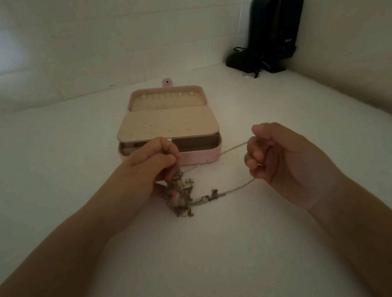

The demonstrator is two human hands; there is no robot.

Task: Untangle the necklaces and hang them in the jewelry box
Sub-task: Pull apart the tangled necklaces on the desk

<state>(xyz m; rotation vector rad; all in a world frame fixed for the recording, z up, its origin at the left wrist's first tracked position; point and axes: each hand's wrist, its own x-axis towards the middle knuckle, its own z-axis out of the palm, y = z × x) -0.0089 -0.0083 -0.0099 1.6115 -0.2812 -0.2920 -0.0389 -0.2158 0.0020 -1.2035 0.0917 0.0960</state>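
Observation:
A knotted clump of gold necklaces (180,196) hangs just above the white table, in front of the pink jewelry box (167,127). My left hand (151,170) pinches the top of the clump between thumb and fingers. A thin chain (236,188) runs from the clump rightward to my right hand (281,161), whose curled fingers hold it; a second strand loops from the clump up past the box corner to the same hand. The box stands open, its lid showing a row of small hooks (167,95), all bare. A beige perforated panel (167,124) covers the tray.
Two black speakers (272,31) with cables stand in the back right corner against the wall. The white table (46,164) stretches wide to the left and toward me. Walls close in behind and on the right.

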